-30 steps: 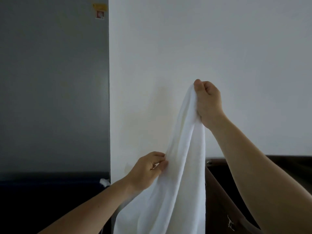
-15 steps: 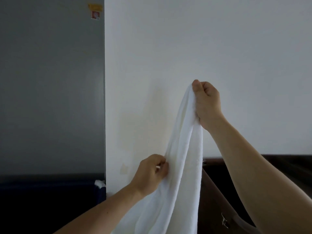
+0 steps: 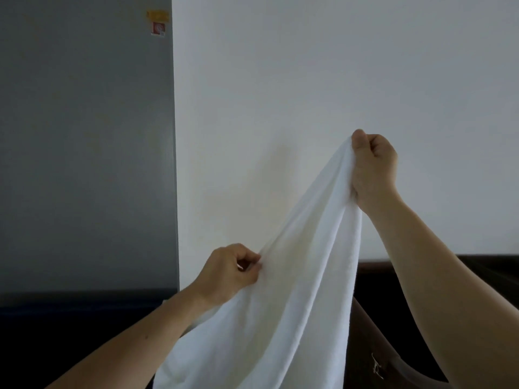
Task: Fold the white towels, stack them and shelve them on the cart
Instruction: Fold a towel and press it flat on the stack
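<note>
A white towel (image 3: 295, 299) hangs in the air in front of a white wall, its lower part running off the bottom of the frame. My right hand (image 3: 373, 169) is raised at the right and grips the towel's top corner in a closed fist. My left hand (image 3: 233, 273) is lower and to the left, pinching the towel's left edge between thumb and fingers. The cloth stretches in a slant between the two hands. The cart is not in view.
A white wall (image 3: 309, 94) fills the middle and right; a grey wall (image 3: 84, 136) with a small yellow and red sticker (image 3: 157, 22) stands at left. A dark brown rim (image 3: 373, 324) of a bin or cart shows at lower right.
My hands have drawn further apart: the left hand slid down and left along the towel's edge, and the cloth between them has spread wider and tauter.
</note>
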Demonstrator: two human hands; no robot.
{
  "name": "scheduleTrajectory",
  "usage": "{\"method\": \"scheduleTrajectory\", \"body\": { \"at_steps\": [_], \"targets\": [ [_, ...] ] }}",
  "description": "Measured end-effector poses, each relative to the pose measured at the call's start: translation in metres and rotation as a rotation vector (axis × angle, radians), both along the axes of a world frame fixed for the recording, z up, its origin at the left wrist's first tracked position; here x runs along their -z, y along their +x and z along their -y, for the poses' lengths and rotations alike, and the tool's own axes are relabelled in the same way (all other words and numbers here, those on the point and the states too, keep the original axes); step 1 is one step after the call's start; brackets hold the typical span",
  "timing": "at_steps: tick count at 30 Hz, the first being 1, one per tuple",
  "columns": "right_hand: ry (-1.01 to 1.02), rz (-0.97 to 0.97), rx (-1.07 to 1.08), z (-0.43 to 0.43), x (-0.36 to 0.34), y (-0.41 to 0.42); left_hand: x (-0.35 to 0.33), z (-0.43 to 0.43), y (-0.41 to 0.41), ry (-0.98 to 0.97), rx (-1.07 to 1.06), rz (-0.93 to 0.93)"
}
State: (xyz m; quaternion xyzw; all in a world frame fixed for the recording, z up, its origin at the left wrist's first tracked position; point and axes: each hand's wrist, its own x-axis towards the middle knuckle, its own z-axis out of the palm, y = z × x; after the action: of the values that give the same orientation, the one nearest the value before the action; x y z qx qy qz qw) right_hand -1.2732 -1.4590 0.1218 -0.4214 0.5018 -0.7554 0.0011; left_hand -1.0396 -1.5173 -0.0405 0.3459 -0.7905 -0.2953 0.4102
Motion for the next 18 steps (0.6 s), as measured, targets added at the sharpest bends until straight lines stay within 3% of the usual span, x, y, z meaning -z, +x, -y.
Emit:
{"method": "scheduleTrajectory", "body": {
  "at_steps": [8, 18],
  "targets": [
    [0.027, -0.05, -0.023, 0.008, 0.013, 0.008, 0.03, 0.001, 0.0, 0.07, -0.115, 0.23],
    [0.031, -0.026, -0.001, 0.007, 0.016, -0.003, 0.058, 0.004, 0.005, 0.243, -0.149, 0.115]
  ]
}}
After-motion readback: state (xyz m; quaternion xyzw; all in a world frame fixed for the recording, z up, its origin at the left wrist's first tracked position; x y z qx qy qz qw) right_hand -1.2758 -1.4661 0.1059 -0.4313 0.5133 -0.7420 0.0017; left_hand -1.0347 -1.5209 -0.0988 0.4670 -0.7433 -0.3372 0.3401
